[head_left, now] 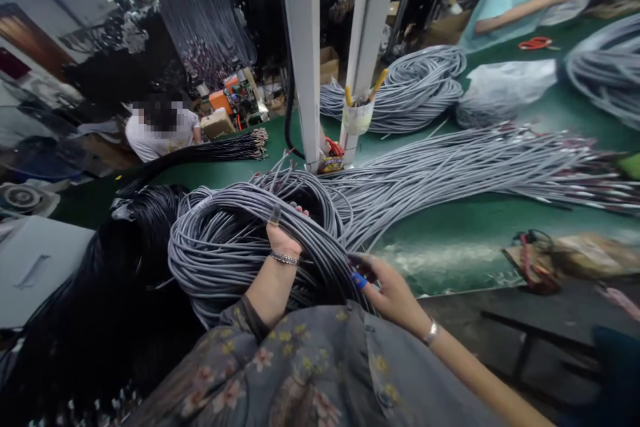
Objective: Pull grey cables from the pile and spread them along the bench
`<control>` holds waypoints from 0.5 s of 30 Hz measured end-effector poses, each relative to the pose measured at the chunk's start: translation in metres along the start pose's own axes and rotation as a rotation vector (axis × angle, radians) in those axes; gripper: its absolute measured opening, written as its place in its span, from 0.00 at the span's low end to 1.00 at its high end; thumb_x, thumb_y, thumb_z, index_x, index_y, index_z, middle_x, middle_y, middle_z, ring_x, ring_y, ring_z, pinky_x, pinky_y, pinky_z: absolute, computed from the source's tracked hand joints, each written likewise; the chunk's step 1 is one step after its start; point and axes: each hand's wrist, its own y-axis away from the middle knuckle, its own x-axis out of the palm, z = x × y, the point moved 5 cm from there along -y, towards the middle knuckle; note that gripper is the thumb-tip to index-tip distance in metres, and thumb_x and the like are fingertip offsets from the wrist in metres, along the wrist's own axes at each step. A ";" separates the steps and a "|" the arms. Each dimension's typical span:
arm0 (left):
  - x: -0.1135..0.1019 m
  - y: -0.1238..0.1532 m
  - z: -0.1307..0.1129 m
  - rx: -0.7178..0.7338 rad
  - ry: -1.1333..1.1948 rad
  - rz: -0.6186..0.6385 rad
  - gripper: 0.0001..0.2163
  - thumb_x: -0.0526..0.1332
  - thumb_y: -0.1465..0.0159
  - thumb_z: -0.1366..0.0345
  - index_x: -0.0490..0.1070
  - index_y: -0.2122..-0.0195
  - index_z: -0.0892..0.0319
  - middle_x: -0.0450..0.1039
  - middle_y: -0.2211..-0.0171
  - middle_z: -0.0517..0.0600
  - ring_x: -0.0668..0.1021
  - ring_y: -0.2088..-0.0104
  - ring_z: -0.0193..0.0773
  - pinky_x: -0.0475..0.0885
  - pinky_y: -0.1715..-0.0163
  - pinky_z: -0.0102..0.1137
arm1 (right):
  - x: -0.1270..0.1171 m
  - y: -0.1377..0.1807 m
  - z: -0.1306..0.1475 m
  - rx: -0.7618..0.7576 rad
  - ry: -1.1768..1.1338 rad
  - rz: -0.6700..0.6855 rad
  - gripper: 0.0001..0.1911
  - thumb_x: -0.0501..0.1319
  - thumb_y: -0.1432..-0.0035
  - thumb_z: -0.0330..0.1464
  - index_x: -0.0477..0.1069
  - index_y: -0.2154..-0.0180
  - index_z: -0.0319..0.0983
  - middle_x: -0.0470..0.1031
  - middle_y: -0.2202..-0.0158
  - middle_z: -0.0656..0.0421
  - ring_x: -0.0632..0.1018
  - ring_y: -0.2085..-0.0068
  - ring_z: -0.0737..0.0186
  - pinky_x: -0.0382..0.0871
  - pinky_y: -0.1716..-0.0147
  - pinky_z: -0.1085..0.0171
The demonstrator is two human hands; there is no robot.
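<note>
Left hand (284,239) and right hand (384,285) both gripped the near grey coil (193,247), already looped, no tie visible. Far coil (425,73) lay wound; straight cables (435,170) at right lay uncoiled

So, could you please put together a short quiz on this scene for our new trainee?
1. Multiple choice: which of these is the left hand touching?
A) the red-orange tool
B) the coil of grey cable
C) the pale plastic bag

2. True or false: the right hand wears a blue covering on one digit.

3. Short answer: what colour are the two items sticking up from the cup at the metal post?

Key:
1. B, the coil of grey cable.
2. True.
3. Yellow.
</note>
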 end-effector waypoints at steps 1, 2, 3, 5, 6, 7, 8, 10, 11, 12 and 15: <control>0.005 0.005 0.004 -0.013 -0.002 0.011 0.19 0.49 0.30 0.52 0.69 0.64 0.62 0.73 0.73 0.51 0.77 0.69 0.36 0.73 0.54 0.34 | 0.011 0.002 0.010 -0.023 -0.179 0.120 0.26 0.51 0.36 0.45 0.68 0.51 0.30 0.75 0.59 0.47 0.77 0.58 0.60 0.72 0.55 0.61; 0.010 0.011 0.008 -0.022 -0.007 0.028 0.19 0.49 0.30 0.52 0.70 0.62 0.63 0.73 0.73 0.51 0.77 0.69 0.37 0.73 0.54 0.35 | 0.027 0.004 0.018 -0.020 -0.364 0.264 0.27 0.51 0.36 0.48 0.67 0.50 0.32 0.75 0.59 0.48 0.77 0.59 0.62 0.72 0.56 0.63; 0.014 0.017 0.012 -0.024 -0.012 0.046 0.19 0.49 0.30 0.53 0.71 0.61 0.63 0.73 0.73 0.51 0.77 0.70 0.38 0.73 0.54 0.37 | 0.045 0.006 0.024 0.039 -0.517 0.420 0.31 0.51 0.37 0.51 0.64 0.48 0.31 0.74 0.56 0.46 0.76 0.57 0.61 0.71 0.54 0.62; 0.022 0.029 0.018 -0.011 -0.015 0.076 0.19 0.49 0.30 0.54 0.72 0.56 0.65 0.72 0.74 0.52 0.77 0.70 0.39 0.72 0.53 0.39 | 0.076 0.004 0.024 0.240 -0.649 0.509 0.38 0.53 0.42 0.55 0.60 0.47 0.27 0.70 0.51 0.40 0.76 0.57 0.57 0.71 0.54 0.57; 0.024 0.033 0.021 -0.006 -0.017 0.096 0.20 0.49 0.30 0.54 0.72 0.54 0.66 0.72 0.73 0.53 0.78 0.69 0.39 0.72 0.52 0.40 | 0.087 0.001 0.021 0.336 -0.606 0.486 0.35 0.51 0.40 0.51 0.60 0.48 0.25 0.70 0.50 0.39 0.76 0.55 0.55 0.71 0.53 0.57; 0.027 0.038 0.023 -0.006 -0.022 0.119 0.21 0.49 0.30 0.54 0.73 0.53 0.67 0.72 0.72 0.54 0.78 0.67 0.39 0.71 0.51 0.39 | 0.093 -0.003 0.018 0.409 -0.525 0.444 0.30 0.50 0.38 0.44 0.58 0.46 0.23 0.69 0.50 0.37 0.75 0.53 0.54 0.69 0.49 0.57; 0.029 0.041 0.026 -0.015 -0.036 0.140 0.23 0.49 0.31 0.53 0.73 0.52 0.67 0.73 0.71 0.55 0.78 0.66 0.40 0.71 0.51 0.39 | 0.096 -0.006 0.017 0.452 -0.402 0.411 0.27 0.50 0.35 0.38 0.57 0.45 0.20 0.68 0.48 0.37 0.74 0.49 0.53 0.65 0.45 0.58; 0.031 0.045 0.029 -0.028 -0.083 0.171 0.25 0.48 0.31 0.51 0.73 0.51 0.67 0.74 0.68 0.58 0.78 0.63 0.41 0.71 0.51 0.39 | 0.095 -0.009 0.017 0.492 -0.156 0.384 0.25 0.48 0.32 0.30 0.53 0.40 0.18 0.62 0.41 0.36 0.66 0.38 0.54 0.54 0.37 0.63; 0.031 0.046 0.030 -0.025 -0.109 0.176 0.26 0.47 0.31 0.50 0.73 0.51 0.66 0.74 0.67 0.59 0.78 0.62 0.42 0.71 0.52 0.39 | 0.092 -0.009 0.017 0.507 -0.055 0.380 0.26 0.47 0.31 0.30 0.52 0.38 0.18 0.57 0.38 0.37 0.61 0.35 0.54 0.50 0.35 0.64; 0.030 0.046 0.031 -0.018 -0.135 0.167 0.26 0.47 0.31 0.49 0.73 0.51 0.66 0.74 0.66 0.58 0.78 0.63 0.42 0.71 0.53 0.39 | 0.089 -0.007 0.016 0.530 0.022 0.373 0.27 0.47 0.30 0.31 0.52 0.37 0.18 0.54 0.35 0.39 0.59 0.34 0.53 0.47 0.34 0.64; 0.028 0.048 0.031 -0.005 -0.185 0.169 0.24 0.48 0.31 0.49 0.74 0.53 0.63 0.74 0.68 0.55 0.78 0.64 0.40 0.72 0.56 0.36 | 0.083 -0.002 0.011 0.583 0.116 0.321 0.26 0.44 0.29 0.32 0.56 0.36 0.22 0.57 0.37 0.38 0.65 0.38 0.49 0.54 0.37 0.58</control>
